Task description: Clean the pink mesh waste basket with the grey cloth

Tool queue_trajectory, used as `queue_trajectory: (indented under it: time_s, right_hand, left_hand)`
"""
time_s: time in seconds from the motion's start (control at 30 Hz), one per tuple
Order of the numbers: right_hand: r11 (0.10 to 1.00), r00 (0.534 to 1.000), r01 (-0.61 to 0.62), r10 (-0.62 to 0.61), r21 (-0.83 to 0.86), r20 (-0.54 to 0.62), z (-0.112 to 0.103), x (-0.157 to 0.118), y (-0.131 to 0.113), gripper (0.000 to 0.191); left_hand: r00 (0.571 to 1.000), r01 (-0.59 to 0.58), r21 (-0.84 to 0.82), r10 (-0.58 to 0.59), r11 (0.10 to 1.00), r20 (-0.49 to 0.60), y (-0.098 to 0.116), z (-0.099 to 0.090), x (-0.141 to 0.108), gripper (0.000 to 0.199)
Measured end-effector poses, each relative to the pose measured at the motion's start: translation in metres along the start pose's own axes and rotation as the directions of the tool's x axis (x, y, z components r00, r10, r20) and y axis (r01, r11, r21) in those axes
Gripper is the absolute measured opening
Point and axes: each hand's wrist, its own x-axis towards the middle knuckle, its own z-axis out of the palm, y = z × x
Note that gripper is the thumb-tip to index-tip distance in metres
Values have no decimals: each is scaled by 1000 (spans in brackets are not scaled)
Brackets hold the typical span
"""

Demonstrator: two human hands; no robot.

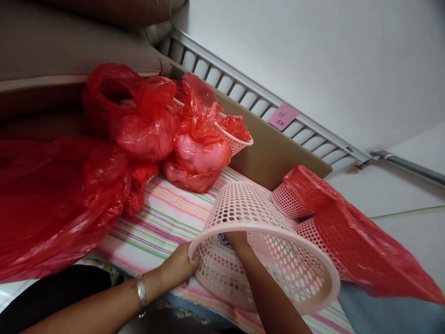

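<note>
A pink perforated plastic basket [243,208] lies tipped on its side, its round mouth facing me. My left hand [184,264] is closed on the left part of its rim, with a silver bracelet on that wrist. My right arm reaches through the mouth, and my right hand [238,238] is inside, near the upper wall. A bunched purple cloth [225,240] shows at its fingers, which are partly hidden by the rim. The hand looks closed on this cloth.
Under the basket lies a striped cloth [163,222]. Filled red plastic bags [201,153] stand at the left, one bag [52,199] nearest me. More pink baskets [290,202] under red plastic [365,246] lie at the right. Behind are a brown board [264,157] and a slatted rail with a pink note [283,116].
</note>
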Motion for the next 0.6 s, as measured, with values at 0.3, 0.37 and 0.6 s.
queue_trajectory:
  time_s: [0.3, 0.37, 0.6]
  right_hand:
    - [987, 974, -19, 54, -159, 221, 18, -151, -12, 59]
    - [986, 969, 0, 40, -166, 242, 19, -170, -12, 59]
    - [980, 981, -59, 92, -188, 171, 10, -118, -9, 55]
  left_hand:
    - [999, 28, -62, -25, 998, 42, -1, 6, 1, 23]
    - [1000, 2, -4, -2, 1000, 15, 0, 5, 1, 24]
    - [984, -168, 123, 173, 978, -34, 7, -1, 4, 30]
